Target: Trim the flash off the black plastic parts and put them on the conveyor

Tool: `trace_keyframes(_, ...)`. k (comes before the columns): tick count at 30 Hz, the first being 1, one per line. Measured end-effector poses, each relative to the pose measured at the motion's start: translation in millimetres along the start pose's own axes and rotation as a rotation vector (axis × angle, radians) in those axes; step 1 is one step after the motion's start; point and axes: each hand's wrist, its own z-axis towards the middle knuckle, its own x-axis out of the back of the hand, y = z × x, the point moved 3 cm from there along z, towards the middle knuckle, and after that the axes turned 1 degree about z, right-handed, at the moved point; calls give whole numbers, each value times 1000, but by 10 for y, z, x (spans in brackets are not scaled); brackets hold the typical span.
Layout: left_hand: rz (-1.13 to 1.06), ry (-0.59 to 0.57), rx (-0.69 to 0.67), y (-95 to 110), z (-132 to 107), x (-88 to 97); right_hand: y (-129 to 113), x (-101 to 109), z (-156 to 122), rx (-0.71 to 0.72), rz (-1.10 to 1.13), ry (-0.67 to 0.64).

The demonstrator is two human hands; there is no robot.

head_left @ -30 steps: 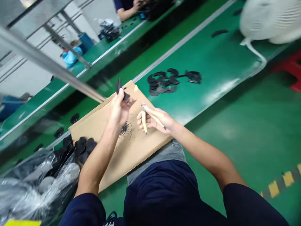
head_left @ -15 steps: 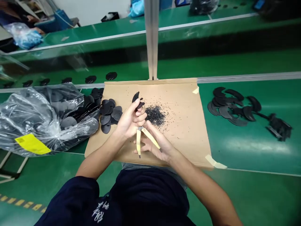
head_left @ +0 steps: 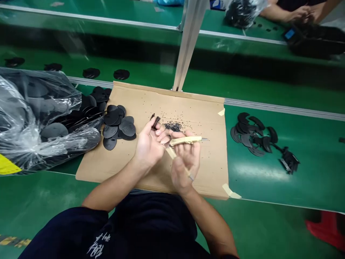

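Left hand (head_left: 149, 145) pinches a small black cut piece (head_left: 155, 122) between thumb and fingertips, the piece standing just above the hand. Right hand (head_left: 185, 162) is closed around yellow-handled cutters (head_left: 185, 140), one handle lying across the fingers, metal tip pointing right. The two hands are close together, almost touching, over a taped cardboard sheet (head_left: 199, 172). A heap of black crumbs (head_left: 173, 126) sits on the cardboard just beyond the hands, with loose specks around it. Black discs (head_left: 118, 126) overlap at the sheet's left edge, beside a clear plastic bag (head_left: 35, 118) holding more discs. On the green conveyor belt (head_left: 269, 190), right of the sheet, lies a cluster of black crescent offcuts (head_left: 252, 135). Far right, across the belt, a co-worker's hands (head_left: 299, 14) are at work.
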Motion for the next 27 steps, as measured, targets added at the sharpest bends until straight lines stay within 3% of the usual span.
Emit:
trace_keyframes(4,308,-103,-137,-148,108,135,-228,370,362,65,5,112)
trace_keyframes(7,624,-262,-245,-211,157,235,-261,589,630,56,-114,-68)
trace_keyframes(10,777,-393,-262,-272,157,306,-110,630,717,-120,-253,-332)
trace_keyframes(14,870,-448,-224,-331,130,368,51,604,657,-230,-234,-383)
trace_keyframes(17,883,-468,-211,-326,112,378,94,621,622,-308,-212,-361)
trace_keyframes(21,892,-407,-248,-257,103,377,135,697,610,-422,-136,-329)
trace_keyframes(27,972,-287,-584,-127,65,441,198,758,578,-472,-41,-282)
